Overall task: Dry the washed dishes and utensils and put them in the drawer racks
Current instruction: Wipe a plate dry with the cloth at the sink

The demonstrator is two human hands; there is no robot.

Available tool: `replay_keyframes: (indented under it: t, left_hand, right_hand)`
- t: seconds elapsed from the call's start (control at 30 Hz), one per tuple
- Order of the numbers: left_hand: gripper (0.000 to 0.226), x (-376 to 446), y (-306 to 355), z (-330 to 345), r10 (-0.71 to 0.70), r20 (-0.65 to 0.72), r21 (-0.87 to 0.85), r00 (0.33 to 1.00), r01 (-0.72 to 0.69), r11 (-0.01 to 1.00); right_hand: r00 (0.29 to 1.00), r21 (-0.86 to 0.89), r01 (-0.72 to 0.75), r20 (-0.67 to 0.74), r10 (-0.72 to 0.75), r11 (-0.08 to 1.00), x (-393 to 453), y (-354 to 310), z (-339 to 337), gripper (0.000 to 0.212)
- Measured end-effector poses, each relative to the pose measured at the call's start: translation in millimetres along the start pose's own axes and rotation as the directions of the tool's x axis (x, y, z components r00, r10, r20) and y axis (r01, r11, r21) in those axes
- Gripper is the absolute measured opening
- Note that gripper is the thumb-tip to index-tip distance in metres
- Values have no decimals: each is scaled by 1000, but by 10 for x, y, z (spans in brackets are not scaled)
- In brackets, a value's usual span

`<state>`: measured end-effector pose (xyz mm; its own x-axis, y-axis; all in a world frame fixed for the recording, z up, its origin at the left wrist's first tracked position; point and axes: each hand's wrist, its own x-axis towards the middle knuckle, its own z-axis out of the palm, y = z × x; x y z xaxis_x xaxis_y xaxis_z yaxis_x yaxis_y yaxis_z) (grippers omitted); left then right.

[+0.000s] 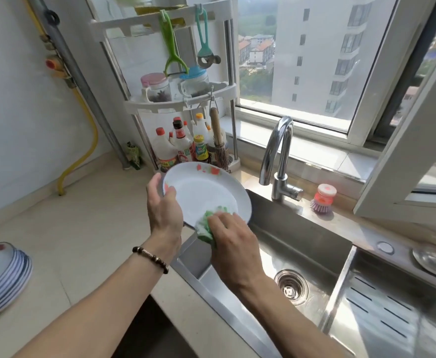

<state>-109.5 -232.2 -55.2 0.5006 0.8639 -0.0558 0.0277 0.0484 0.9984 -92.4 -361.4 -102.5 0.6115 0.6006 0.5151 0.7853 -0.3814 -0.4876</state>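
A white plate (201, 189) with a red and green flower print on its rim is held tilted above the left edge of the sink. My left hand (162, 205) grips its left rim, thumb on the front face. My right hand (233, 244) presses a green and white cloth (208, 224) against the plate's lower inner face; most of the cloth is hidden under the fingers. A stack of several matching plates (2, 277) rests on the counter at the far left.
The steel sink (302, 251) with its drain (290, 286) lies below the plate, and a faucet (276, 156) stands behind it. A corner rack (180, 99) holds jars, with bottles beneath. A pink dish brush (324, 198) sits on the sill ledge. A steel ladle (434, 259) lies at the right.
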Motion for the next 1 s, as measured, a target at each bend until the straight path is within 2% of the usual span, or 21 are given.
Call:
replay_keyframes:
  t: [0.07,0.13,0.2,0.27,0.37,0.43,0.5,0.53,0.57,0.63,0.67,0.73,0.8,0.83,0.93,1.0]
  left_hand:
    - [39,51,44,-34,64,41,86,997,-67,994]
    - [38,95,83,-93,124,158,194,980,-154,969]
    - [45,90,120,-123,131,205,235,970,-179,955]
    - [47,59,96,-117,120,143,219,982,-150,964]
    - [40,36,68,-119,81,120,165,989,-100,981]
    - [37,30,53,-135,61,161,164,985,-88,983]
    - [36,26,56,-135,65,152,187,986,-93,978]
    - [36,14,49,-132,65,134,188,989,-89,978]
    - [36,13,47,-125,65,118,186,991,-86,979]
    - [36,22,53,-117,40,126,196,991,-65,978]
    - [36,24,53,-123,22,151,200,988,-52,979]
    - [37,6,81,-149,5,200,210,980,-47,977]
    - [43,-11,96,-158,10,188,209,982,-50,977]
    - [45,-28,95,-149,14,165,200,986,-47,979]
    - [44,-6,75,-135,3,131,174,991,-26,984]
    - [35,3,87,-158,-18,173,148,985,-8,989]
  right_hand:
    - [979,119,-24,202,-1,993,-84,1,-36,53]
    - [899,2,-56,435,49,998,-118,176,-103,79]
    - [835,-145,-89,529,153,985,-88,357,-117,91]
    - [811,-87,-131,564,157,988,-38,256,-134,90]
    - [805,126,-76,592,-13,989,-72,35,-100,86]
    - [805,21,-32,593,14,999,-116,228,-75,86]
    - [789,-149,-68,598,145,986,-123,400,-54,88]
    - [781,-157,-104,599,179,982,-125,360,-59,88]
    - [785,-91,-125,600,155,988,-126,263,-48,89]
    - [790,94,-115,612,34,989,-165,36,-28,89]
    - [795,130,-94,607,-5,987,-187,1,-34,90]
    - [813,35,-65,581,33,997,-224,190,9,93]
    - [798,-96,-122,583,155,988,-216,350,12,93]
    - [796,-74,-160,580,173,984,-207,310,1,92]
    - [809,177,-129,587,0,976,-204,-6,-15,91]
    - [822,162,-41,567,-59,986,-221,90,-40,94]
